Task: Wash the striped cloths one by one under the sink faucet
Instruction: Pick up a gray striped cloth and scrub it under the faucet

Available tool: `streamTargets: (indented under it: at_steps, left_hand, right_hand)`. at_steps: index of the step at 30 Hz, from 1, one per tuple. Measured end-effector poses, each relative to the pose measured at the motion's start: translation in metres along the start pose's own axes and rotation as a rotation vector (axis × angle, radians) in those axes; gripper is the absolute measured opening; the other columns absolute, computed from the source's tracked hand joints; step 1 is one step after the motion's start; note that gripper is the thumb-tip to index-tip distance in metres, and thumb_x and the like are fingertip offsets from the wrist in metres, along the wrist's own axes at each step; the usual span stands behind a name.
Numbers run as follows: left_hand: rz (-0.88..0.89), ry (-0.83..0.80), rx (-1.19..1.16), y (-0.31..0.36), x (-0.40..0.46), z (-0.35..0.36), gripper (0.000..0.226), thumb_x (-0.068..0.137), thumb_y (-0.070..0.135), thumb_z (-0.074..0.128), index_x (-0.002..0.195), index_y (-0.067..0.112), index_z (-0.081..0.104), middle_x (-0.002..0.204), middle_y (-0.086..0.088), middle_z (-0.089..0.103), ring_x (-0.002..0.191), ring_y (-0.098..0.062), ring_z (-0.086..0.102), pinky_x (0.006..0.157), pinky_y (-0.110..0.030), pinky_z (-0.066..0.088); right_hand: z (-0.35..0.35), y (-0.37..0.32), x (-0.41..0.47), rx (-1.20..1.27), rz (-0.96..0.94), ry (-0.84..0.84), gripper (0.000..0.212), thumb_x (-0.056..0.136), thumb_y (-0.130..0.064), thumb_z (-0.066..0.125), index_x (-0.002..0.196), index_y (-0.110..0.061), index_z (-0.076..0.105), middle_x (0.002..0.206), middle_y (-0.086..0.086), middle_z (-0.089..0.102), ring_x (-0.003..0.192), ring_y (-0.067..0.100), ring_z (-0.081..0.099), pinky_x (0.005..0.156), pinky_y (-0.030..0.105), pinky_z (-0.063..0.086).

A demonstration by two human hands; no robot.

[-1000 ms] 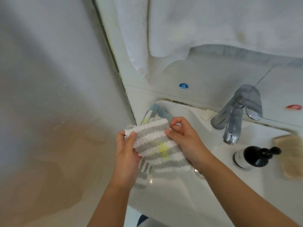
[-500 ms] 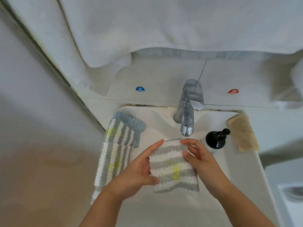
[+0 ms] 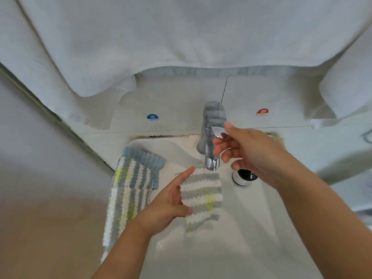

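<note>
Early in the task, by the look of it: no water visible from the faucet (image 3: 211,141), and the grey-and-white striped cloth (image 3: 202,195) shows no sign of wetting that can be made out. Held over the sink basin (image 3: 251,228), just below and in front of the spout, upper edge almost under the outlet. Pinched along its left edge by the left hand (image 3: 171,206), thumb across the front, fingers behind with the index stretched up along the side. Right hand (image 3: 247,150) off the cloth, raised beside the faucet, fingers loosely spread and reaching at the lever; contact with the lever too blurred to confirm, nothing gripped. Still to do, judging from this: turn the water on, rinse this 1st cloth, then deal with the stack of striped cloths (image 3: 130,190) draped over the basin's left rim, untouched, just left of the left hand. Black pump bottle (image 3: 244,176) partly hidden under the right wrist
</note>
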State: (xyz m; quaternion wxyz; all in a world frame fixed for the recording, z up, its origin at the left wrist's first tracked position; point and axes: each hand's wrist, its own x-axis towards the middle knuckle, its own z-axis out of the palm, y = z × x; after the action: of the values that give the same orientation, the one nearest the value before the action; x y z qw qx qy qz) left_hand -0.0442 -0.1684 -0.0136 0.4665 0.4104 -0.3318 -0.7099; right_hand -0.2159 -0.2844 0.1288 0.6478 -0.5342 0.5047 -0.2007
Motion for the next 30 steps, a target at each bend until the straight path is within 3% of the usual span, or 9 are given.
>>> streamTargets:
  at_steps: [4, 15, 19, 23, 25, 27, 29, 30]
  left_hand:
    - [-0.016, 0.004, -0.002, -0.002, 0.005, -0.001, 0.091, 0.078, -0.033, 0.048, 0.148, 0.025, 0.037, 0.143, 0.000, 0.052, 0.117, -0.022, 0.059, 0.065, -0.023, 0.052]
    - [-0.024, -0.019, 0.004, -0.004, 0.018, 0.006, 0.089, 0.076, -0.028, 0.050, 0.146, 0.025, 0.039, 0.139, 0.011, 0.055, 0.112, -0.018, 0.058, 0.063, -0.022, 0.050]
    - [-0.027, -0.020, -0.001, -0.006, 0.021, 0.012, 0.087, 0.073, -0.022, 0.055, 0.143, 0.028, 0.043, 0.137, 0.013, 0.057, 0.114, -0.019, 0.058, 0.065, -0.023, 0.051]
    - [-0.022, -0.001, -0.022, -0.007, 0.024, 0.016, 0.086, 0.070, -0.019, 0.057, 0.139, 0.030, 0.046, 0.139, 0.010, 0.054, 0.116, -0.020, 0.057, 0.065, -0.024, 0.049]
    - [-0.024, -0.016, -0.029, -0.007, 0.027, 0.018, 0.087, 0.071, -0.020, 0.057, 0.143, 0.026, 0.042, 0.142, 0.002, 0.052, 0.116, -0.022, 0.058, 0.066, -0.025, 0.049]
    - [-0.028, -0.022, -0.037, -0.007, 0.028, 0.017, 0.088, 0.072, -0.021, 0.055, 0.146, 0.023, 0.038, 0.138, 0.001, 0.056, 0.112, -0.020, 0.059, 0.064, -0.023, 0.049]
    - [-0.039, -0.056, -0.052, -0.006, 0.028, 0.015, 0.088, 0.073, -0.023, 0.052, 0.147, 0.022, 0.035, 0.137, 0.000, 0.058, 0.115, -0.021, 0.058, 0.066, -0.023, 0.050]
    - [-0.044, -0.075, -0.059, -0.005, 0.028, 0.013, 0.089, 0.074, -0.024, 0.050, 0.148, 0.023, 0.035, 0.139, 0.000, 0.056, 0.118, -0.023, 0.058, 0.067, -0.024, 0.051]
  right_hand:
    - [0.004, -0.001, 0.005, 0.014, -0.035, 0.055, 0.034, 0.102, -0.027, 0.045, 0.080, -0.010, 0.065, 0.056, -0.005, 0.062, 0.047, 0.006, 0.049, 0.039, 0.015, 0.036]
    - [0.001, -0.003, 0.011, 0.159, -0.123, 0.040, 0.033, 0.101, -0.028, 0.047, 0.082, -0.009, 0.066, 0.059, -0.004, 0.060, 0.049, 0.007, 0.047, 0.040, 0.016, 0.036]
    - [-0.004, 0.002, 0.006, 0.187, -0.137, 0.034, 0.041, 0.102, -0.035, 0.042, 0.084, -0.009, 0.068, 0.065, 0.002, 0.067, 0.051, 0.011, 0.055, 0.043, 0.019, 0.041]
    - [-0.022, 0.046, 0.000, -0.131, -0.117, 0.338, 0.050, 0.102, -0.037, 0.039, 0.064, -0.010, 0.058, 0.055, 0.005, 0.062, 0.049, 0.019, 0.055, 0.053, 0.034, 0.048]
    - [-0.024, 0.083, 0.001, -0.306, -0.016, 0.416, 0.047, 0.101, -0.038, 0.039, 0.069, -0.008, 0.057, 0.062, 0.008, 0.061, 0.056, 0.020, 0.057, 0.067, 0.046, 0.054]
    - [-0.021, 0.112, 0.004, -0.360, 0.120, 0.324, 0.047, 0.100, -0.048, 0.037, 0.092, -0.008, 0.062, 0.085, 0.013, 0.067, 0.080, 0.022, 0.065, 0.079, 0.041, 0.052]
    - [-0.016, 0.127, 0.008, -0.149, 0.249, 0.090, 0.050, 0.097, -0.057, 0.033, 0.109, -0.021, 0.066, 0.102, 0.007, 0.072, 0.099, 0.019, 0.067, 0.085, 0.030, 0.049]
    - [-0.014, 0.130, 0.010, -0.006, 0.278, 0.002, 0.047, 0.097, -0.057, 0.034, 0.111, -0.025, 0.067, 0.103, 0.001, 0.074, 0.100, 0.017, 0.068, 0.089, 0.031, 0.050]
